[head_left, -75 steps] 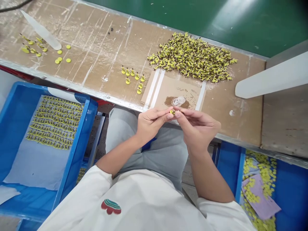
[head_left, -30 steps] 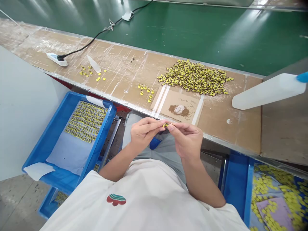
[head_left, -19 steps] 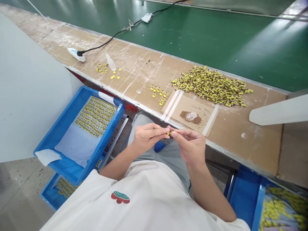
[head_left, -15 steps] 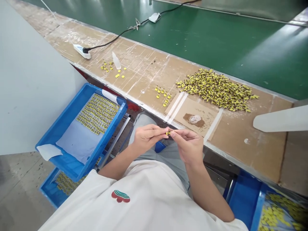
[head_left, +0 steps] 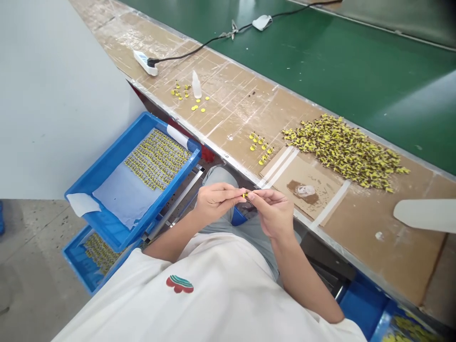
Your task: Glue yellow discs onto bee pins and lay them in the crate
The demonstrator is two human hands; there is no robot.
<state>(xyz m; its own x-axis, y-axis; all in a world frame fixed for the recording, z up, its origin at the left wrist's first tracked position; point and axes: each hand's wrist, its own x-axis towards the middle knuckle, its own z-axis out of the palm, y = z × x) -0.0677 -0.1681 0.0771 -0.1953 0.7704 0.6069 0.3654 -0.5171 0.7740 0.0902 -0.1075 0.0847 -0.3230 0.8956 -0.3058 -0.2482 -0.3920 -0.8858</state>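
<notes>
Between the fingertips of both hands is a small yellow and black figurine [head_left: 245, 194], mostly covered by the fingers. My left hand [head_left: 216, 202] pinches it from the left, and my right hand [head_left: 273, 209] pinches it from the right, over my lap at the bench edge. Beyond the hands, a few yellow figurines on round bases [head_left: 261, 145] stand on the cardboard bench top. To their right lies a large heap of yellow and dark figurines [head_left: 349, 149]. In front of the heap, a cardboard sheet [head_left: 285, 173] carries a whitish smear on a brown patch.
Left of me, a blue tray [head_left: 80, 192] holds rows of figurines on white paper; another blue tray [head_left: 80, 266] sits lower. A white dropper bottle [head_left: 196, 86] stands among yellow discs. A power strip [head_left: 145, 63] with a black cable lies farther left. A white blade-shaped object [head_left: 423, 214] juts in from the right.
The view has turned, so the bench and its things sit farther right in the picture. Both hands still pinch the small figurine in nearly the same position.
</notes>
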